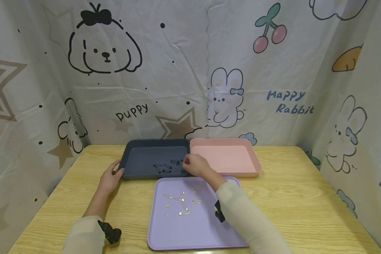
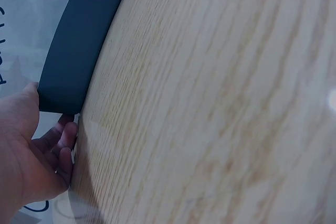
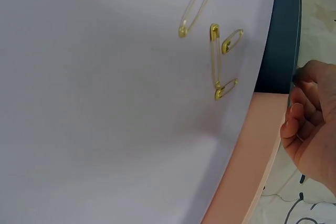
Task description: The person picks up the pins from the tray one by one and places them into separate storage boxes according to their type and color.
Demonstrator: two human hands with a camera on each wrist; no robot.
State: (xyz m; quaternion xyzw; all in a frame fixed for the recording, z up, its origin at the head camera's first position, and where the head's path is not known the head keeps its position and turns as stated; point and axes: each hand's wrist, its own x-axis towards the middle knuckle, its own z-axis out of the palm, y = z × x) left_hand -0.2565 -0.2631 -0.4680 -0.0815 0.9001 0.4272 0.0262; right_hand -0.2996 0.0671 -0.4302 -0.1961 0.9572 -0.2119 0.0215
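Gripping the dark tray [image 1: 146, 155] by its side, with pins lying in two places

The left hand [image 1: 109, 179] holds the dark tray at its left end, near the front corner. The thumb lies against the wall of the tray and the other fingers are bent at the lower edge, as the left wrist view shows well. The right hand [image 1: 197, 164] is at the right front corner of this same tray, with its fingers curled and their tips close together. A small dark mark is visible just beside these fingertips, but I cannot tell if the right hand pinches something.

Several dark pins [image 1: 157, 165] lie inside the dark tray, in the front part, to the left of the right hand. The gold safety pins [image 3: 214, 31] are scattered on the lilac tray [image 1: 177, 233], mostly in its far half; some of them touch or cross each other.

The pink tray [image 1: 227, 155] stands just beside the dark tray, on its right. The lilac tray is in front of both, nearer to the person, and the right sleeve [image 1: 251, 218] passes over its right part. All three trays rest on the wooden worktop [image 1: 289, 204]. Behind it hangs a pale cloth [image 1: 177, 77] with printed drawings.
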